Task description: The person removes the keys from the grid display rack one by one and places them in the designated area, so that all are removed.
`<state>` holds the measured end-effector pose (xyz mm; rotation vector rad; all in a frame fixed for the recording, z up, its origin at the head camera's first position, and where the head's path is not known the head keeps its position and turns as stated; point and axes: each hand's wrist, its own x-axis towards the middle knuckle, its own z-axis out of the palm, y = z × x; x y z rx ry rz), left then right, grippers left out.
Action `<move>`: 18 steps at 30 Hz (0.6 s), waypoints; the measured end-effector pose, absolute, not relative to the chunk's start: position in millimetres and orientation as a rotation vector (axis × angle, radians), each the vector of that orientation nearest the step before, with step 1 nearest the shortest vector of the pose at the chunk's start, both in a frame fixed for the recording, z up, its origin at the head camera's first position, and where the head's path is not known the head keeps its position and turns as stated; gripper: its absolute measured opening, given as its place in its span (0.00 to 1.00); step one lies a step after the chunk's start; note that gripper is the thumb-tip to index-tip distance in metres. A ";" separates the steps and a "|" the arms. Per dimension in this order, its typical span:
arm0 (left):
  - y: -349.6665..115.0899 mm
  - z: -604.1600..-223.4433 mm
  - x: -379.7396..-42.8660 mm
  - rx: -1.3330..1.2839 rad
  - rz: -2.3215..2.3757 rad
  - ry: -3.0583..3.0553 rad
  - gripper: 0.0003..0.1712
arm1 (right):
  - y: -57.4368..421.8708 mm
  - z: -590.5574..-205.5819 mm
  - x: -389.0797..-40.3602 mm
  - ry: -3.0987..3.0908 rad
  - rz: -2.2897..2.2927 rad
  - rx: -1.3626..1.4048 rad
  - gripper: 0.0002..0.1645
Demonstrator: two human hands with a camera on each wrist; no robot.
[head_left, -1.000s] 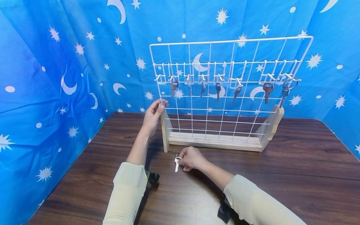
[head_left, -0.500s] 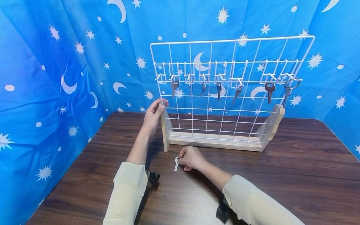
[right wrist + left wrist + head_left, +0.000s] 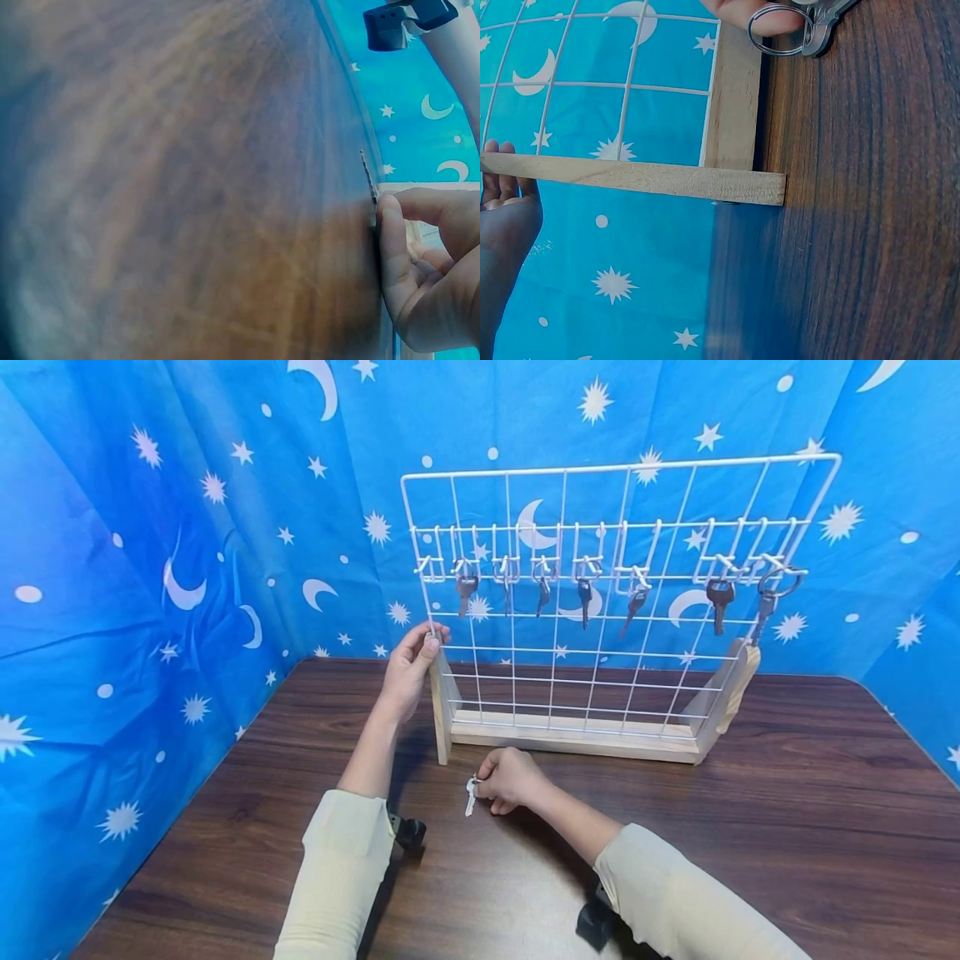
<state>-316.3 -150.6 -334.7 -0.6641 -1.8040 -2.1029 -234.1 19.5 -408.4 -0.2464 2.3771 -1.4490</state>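
My left hand holds the top of the wooden left upright of a white wire grid rack, thumb on the near side. In front of the rack's base, low over the table, my right hand pinches a silver key between thumb and fingertips. The key's blade points down toward me. At the top of the left wrist view, its split ring lies against a finger. The right wrist view catches the key edge-on at the fingertips.
Several keys, one a brown key, hang by rings from white hooks along the grid. The leftmost hook is bare. A dark wood table carries the rack. Behind stands a blue cloth with moons and stars.
The key in my right hand has tilted slightly, its tip shifting a little left. Both hands stay almost where they were, the left one still holding the upright.
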 end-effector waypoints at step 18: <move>-149.8 -334.1 -316.3 -0.656 -2.097 -1.806 0.16 | 32.0 -354.9 -240.2 2.235 -1.778 -0.299 0.09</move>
